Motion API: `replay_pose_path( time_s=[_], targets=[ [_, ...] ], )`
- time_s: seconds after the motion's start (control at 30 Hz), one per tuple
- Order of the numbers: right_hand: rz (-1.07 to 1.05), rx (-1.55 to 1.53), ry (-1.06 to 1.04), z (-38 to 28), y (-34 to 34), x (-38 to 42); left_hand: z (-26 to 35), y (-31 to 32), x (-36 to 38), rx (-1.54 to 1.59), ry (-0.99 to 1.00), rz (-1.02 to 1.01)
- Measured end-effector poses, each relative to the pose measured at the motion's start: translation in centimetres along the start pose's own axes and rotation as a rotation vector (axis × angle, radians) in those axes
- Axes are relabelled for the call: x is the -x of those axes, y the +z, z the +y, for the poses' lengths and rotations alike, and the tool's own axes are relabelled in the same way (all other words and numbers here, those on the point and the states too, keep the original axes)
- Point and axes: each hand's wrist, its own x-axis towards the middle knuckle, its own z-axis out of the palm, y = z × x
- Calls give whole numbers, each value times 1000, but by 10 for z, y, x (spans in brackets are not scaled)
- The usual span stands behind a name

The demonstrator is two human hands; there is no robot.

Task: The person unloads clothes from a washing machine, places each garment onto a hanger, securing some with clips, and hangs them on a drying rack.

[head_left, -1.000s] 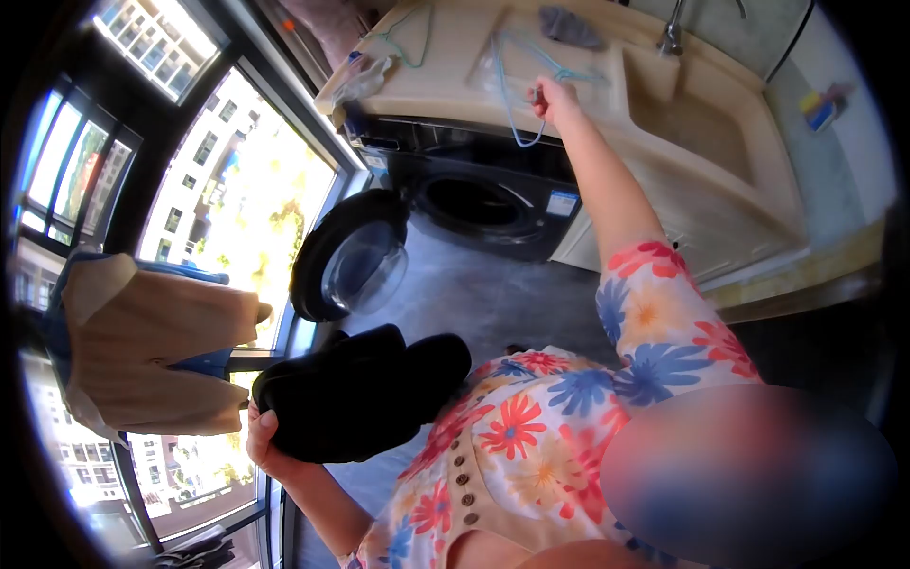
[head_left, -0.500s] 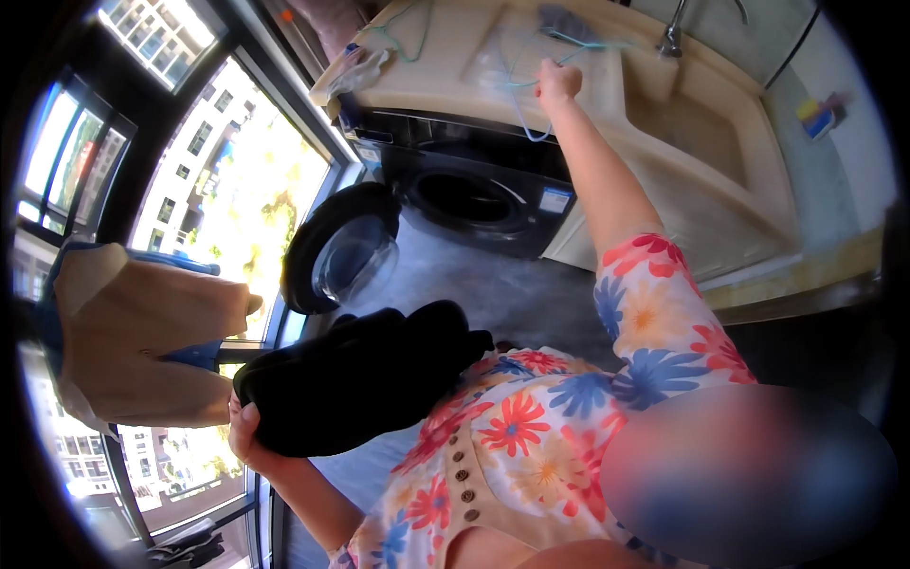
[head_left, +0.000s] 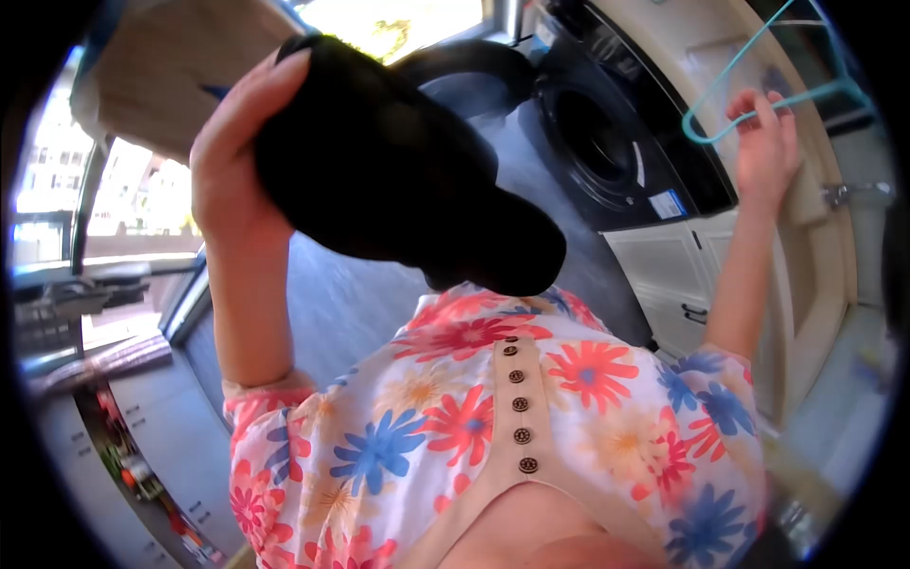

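Turquoise hanger [head_left: 806,96]: drawn back from over the beige counter [head_left: 820,161], your right hand's [head_left: 766,152] fingers loosely curled around its bar. Black garment [head_left: 379,161]: brought nearer your head, its edge pinched by your left hand [head_left: 237,142]; both pieces seem free to handle. Between your fingers, beyond: front-loading washing machine [head_left: 578,114], grey floor [head_left: 351,294]. Beyond left fingers: tan hanging garment [head_left: 171,85].

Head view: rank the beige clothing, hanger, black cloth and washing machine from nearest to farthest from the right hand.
1. Hanger: in the right hand.
2. Washing machine: left of it.
3. Black cloth: farther left, in the left hand.
4. Beige clothing: upper left.
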Motion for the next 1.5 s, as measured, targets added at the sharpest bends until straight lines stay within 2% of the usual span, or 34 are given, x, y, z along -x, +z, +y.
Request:
replay_pose_path(
  time_s=[0.03,0.07,0.17,0.2,0.23,0.3,0.37,0.43,0.57,0.6,0.67,0.7,0.73,0.77,0.83,0.87,0.9,0.93,1.0,1.17,1.3,1.37,1.4,1.43,1.5],
  targets=[
    [46,-77,92,-18,18,8,0,2,-2,6,9,59],
    [100,-148,181,-32,30,10,4,-6,-1,18,25,30],
    [-381,-546,271,-47,-5,-23,9,-22,-6,19,42,-72],
    [-456,-573,300,-47,-2,-25,10,-21,-9,-6,38,-105],
    [-441,-553,327,-42,0,-26,11,-20,-12,-30,35,-137],
    [-415,-511,381,-30,6,-27,8,-11,-17,-58,-2,42],
    [-519,-734,434,-30,18,-28,3,10,-20,25,-24,149],
    [-613,-910,425,-36,44,-20,3,8,-22,69,-72,104],
    [-787,-982,410,17,111,18,6,-3,-33,-29,-5,126],
    [-708,-914,498,38,122,36,9,-1,-31,-48,14,194],
    [-800,-643,630,71,124,55,25,-21,-34,-95,-35,94],
    [-873,-505,648,64,144,60,49,-38,-29,-103,-59,46],
    [-879,-345,585,61,149,57,50,-42,-26,-117,75,207],
    [-879,-185,518,53,152,51,57,-55,-21,-258,2,188],
    [-1064,158,151,14,171,34,75,-94,-14,-539,-151,133],
    [-1171,283,-13,-8,184,26,79,-111,-8,-846,-184,281],
    [-1249,437,-63,-29,199,27,79,-124,-2,-1153,-219,429],
    [-1281,509,-41,-61,193,2,66,-95,-12,-1262,-197,508],
    [-1331,634,1,-84,217,13,61,-104,-11,-1316,-199,509],
    [-1380,707,-219,-90,249,23,61,-129,-2,-1279,-277,511],
    [-1439,806,-233,-99,254,22,71,-133,10,-1069,-300,229],
    [-1420,817,-258,-97,252,28,75,-136,11,-1101,-314,235],
    [-1503,844,-153,-95,244,14,70,-126,8,-1112,-311,242],
    [-1533,634,-317,-75,245,12,77,-132,10,-1127,-310,253],
    [-1651,676,-579,-56,253,-4,87,-149,14,-1028,-293,168]
  ],
)
